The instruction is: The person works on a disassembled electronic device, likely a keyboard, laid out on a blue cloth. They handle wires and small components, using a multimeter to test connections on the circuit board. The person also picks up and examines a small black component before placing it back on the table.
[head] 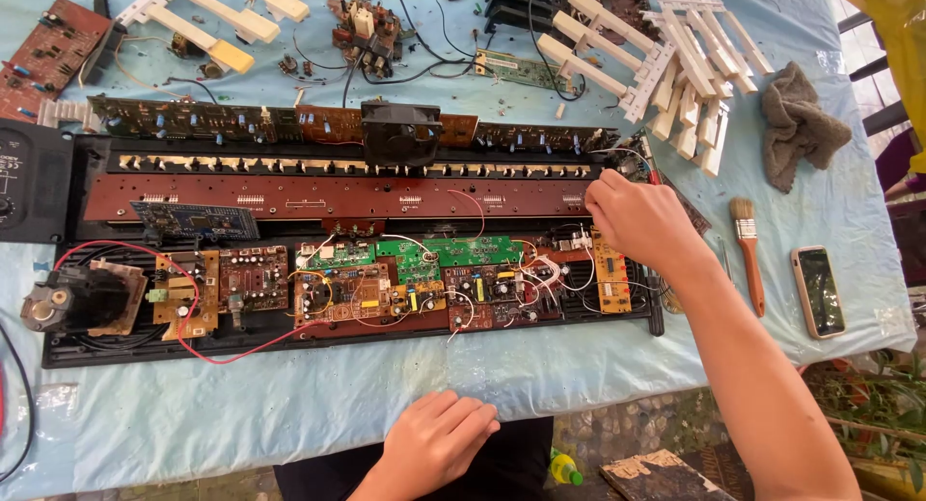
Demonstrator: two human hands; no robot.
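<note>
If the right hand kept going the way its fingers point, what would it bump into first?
The right hand points up-left, so probably the long brown circuit board under its fingertips; depth is hard to judge.

The near strip of blue cloth [241, 405] lies bare, and only the left hand [436, 441] rests on it. Behind it the open keyboard case [58, 352] fills the table's width, packed with circuit boards [386, 279] and a looping red wire [193, 342]. A black fan [400, 132] stands up mid-case. The right hand [641, 221] blocks the case's right end. Between brush [748, 255] and phone [818, 291] runs a narrow gap. Loose white keys [675, 67] and a grey rag [801, 125] crowd the far right.
</note>
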